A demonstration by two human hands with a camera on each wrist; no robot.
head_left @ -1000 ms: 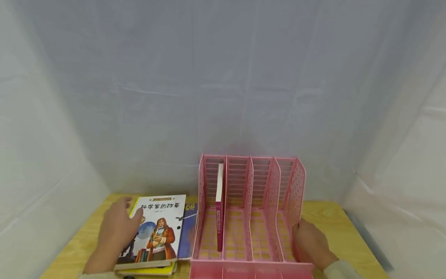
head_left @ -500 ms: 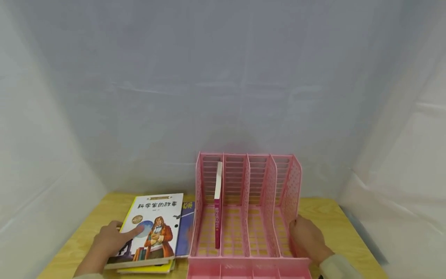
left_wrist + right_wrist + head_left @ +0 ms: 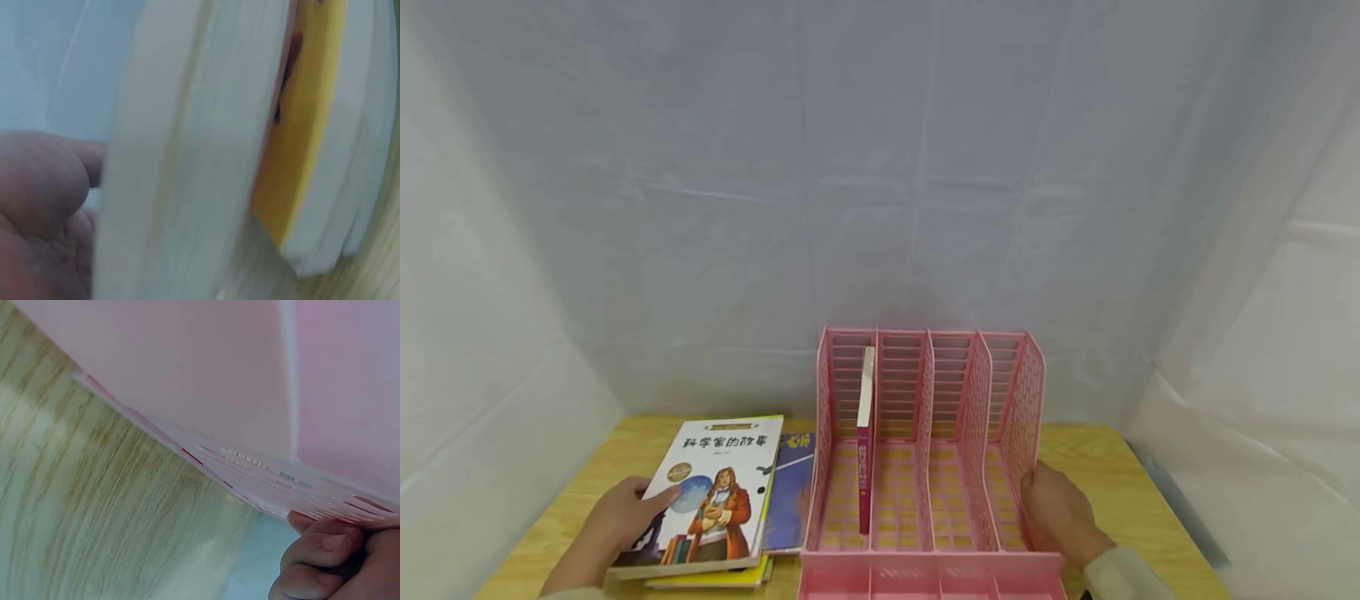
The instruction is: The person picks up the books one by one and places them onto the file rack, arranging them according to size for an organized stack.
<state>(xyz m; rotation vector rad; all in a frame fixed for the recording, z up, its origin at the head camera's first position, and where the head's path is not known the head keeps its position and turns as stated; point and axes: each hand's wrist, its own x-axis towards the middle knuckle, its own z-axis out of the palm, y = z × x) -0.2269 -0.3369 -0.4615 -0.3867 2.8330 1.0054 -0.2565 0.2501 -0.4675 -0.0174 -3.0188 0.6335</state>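
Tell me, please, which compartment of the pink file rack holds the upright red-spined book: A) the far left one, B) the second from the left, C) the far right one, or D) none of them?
A: the red-spined book stands upright in the leftmost compartment of the pink file rack, against that slot's right divider; the other three compartments show only lattice floor.

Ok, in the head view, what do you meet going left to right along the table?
Left hand → top book → blue book → red book standing in the pink rack → right hand.
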